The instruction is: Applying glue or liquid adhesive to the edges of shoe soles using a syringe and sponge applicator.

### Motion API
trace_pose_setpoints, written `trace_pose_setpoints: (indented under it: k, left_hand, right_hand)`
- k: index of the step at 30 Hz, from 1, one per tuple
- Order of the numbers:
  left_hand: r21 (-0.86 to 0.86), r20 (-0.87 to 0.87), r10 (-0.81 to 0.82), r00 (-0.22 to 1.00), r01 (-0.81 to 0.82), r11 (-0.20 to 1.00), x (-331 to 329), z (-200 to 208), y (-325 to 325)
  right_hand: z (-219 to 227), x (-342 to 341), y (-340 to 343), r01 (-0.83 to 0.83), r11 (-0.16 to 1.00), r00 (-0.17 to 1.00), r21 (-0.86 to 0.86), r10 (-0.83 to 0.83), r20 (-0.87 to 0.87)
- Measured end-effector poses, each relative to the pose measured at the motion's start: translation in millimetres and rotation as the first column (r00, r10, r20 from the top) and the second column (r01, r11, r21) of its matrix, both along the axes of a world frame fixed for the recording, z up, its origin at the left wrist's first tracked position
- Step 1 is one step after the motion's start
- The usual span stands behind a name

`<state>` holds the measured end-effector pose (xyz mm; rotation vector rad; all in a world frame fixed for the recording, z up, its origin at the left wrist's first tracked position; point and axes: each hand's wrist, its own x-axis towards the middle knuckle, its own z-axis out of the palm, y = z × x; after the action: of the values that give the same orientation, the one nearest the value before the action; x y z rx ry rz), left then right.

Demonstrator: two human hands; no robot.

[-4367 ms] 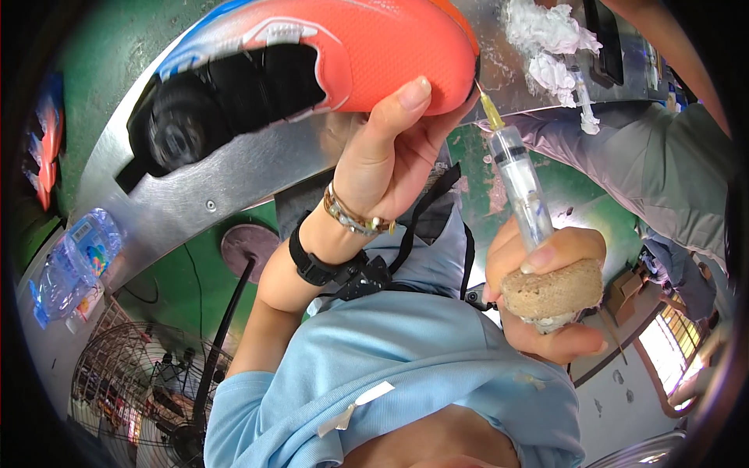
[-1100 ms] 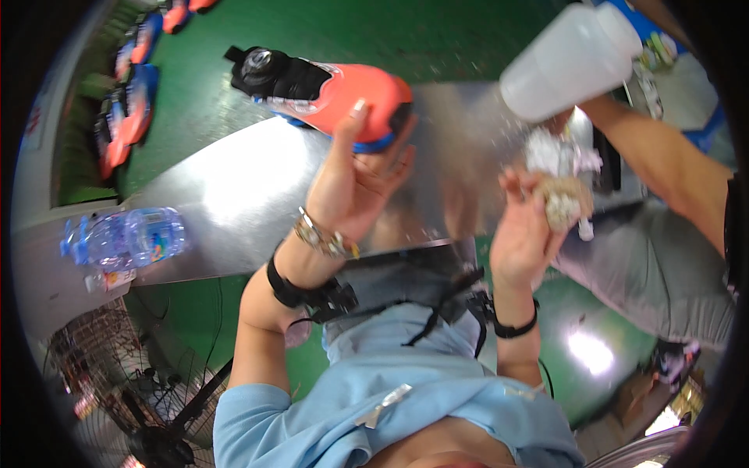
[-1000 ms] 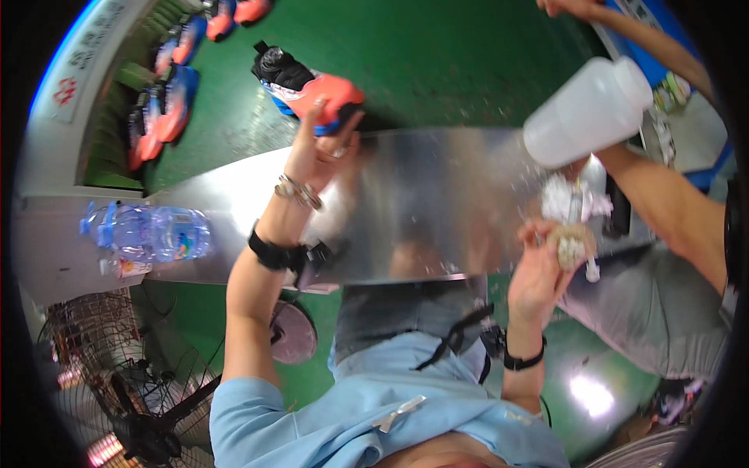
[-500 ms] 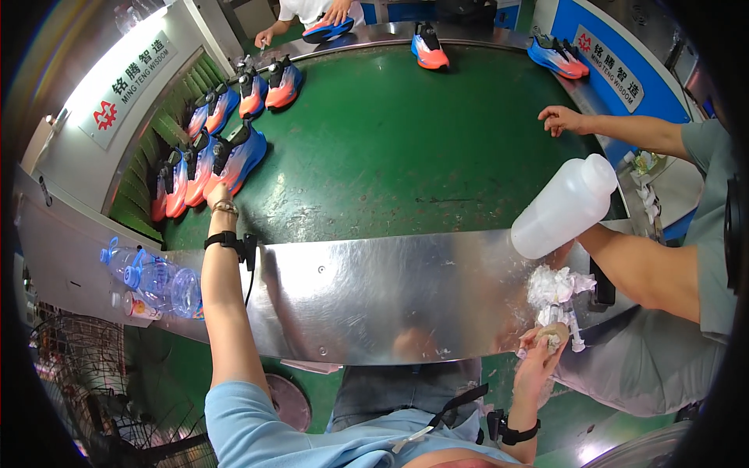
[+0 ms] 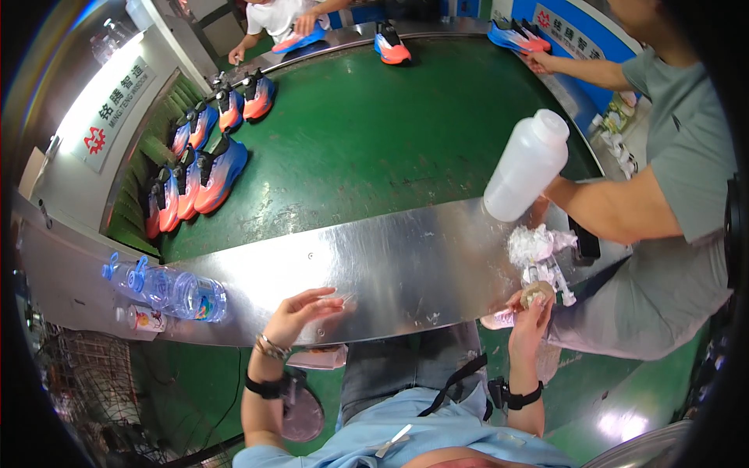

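Above the front metal ledge (image 5: 374, 265), my left hand (image 5: 300, 316) is open and empty, its fingers stretched toward the right. At the ledge's right end my right hand (image 5: 530, 318) grips a small tan, rounded lump (image 5: 538, 293); its exact kind I cannot make out. Just beyond that hand lies a crumpled white wad (image 5: 538, 246) of tissue or cloth. On the left of the green belt stand several running shoes (image 5: 221, 175) in blue, white and orange with black collars. The nearest shoes are well apart from my left hand.
A large white plastic bottle (image 5: 527, 165) stands by the ledge's right end. Clear water bottles (image 5: 168, 287) lie at the left. A co-worker in grey (image 5: 679, 148) sits at right, one hand by shoes (image 5: 517, 36); another person (image 5: 285, 19) handles a shoe at the far side.
My left hand has drawn back from the near shoes at left to above the metal ledge. The co-worker's hand at right has reached to the far-right shoes. The view has shifted.
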<state>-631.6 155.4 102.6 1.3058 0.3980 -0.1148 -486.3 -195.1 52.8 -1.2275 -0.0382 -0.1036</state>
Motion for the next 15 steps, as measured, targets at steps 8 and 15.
trace_pose_setpoints:
  k: [8, 15]
  left_hand:
    - [-0.073, -0.001, 0.448, 0.894, -0.446, 0.892, -6.8, -29.2, -35.2]
    - [0.117, 0.109, 0.285, 0.952, -0.297, 0.948, 19.8, -50.4, -50.3]
  right_hand:
    - [-13.4, 8.4, 6.7, 0.027, 0.999, 1.000, -0.019, -0.027, 0.005]
    - [-6.8, 0.7, 6.8, 0.008, 0.999, 0.999, -0.048, -0.005, 0.050]
